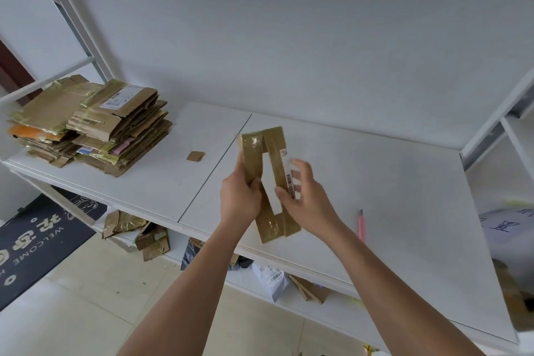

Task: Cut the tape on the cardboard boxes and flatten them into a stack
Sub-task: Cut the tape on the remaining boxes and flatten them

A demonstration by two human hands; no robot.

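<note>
Box (267, 182), taped, open-ended: you gripped one wall with your left hand (239, 199) and pinched the opposite with your right hand (303, 196), likely to collapse it flat.

Two bare forearms, no sleeves, hands (239, 199) ungloved

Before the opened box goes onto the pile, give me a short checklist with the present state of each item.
1. Box opened into a tube: ok, the shelf shows through it.
2. Both hands on it: ok, left hand grips one wall, right hand holds the labelled wall.
3. Pressed flat: not ok.
4. Pink cutter out of the way: ok, it lies on the shelf, right of the hands.
5. Stack ready: ok, flattened boxes at the shelf's left end.
6. All tape cut: cannot tell.
</note>
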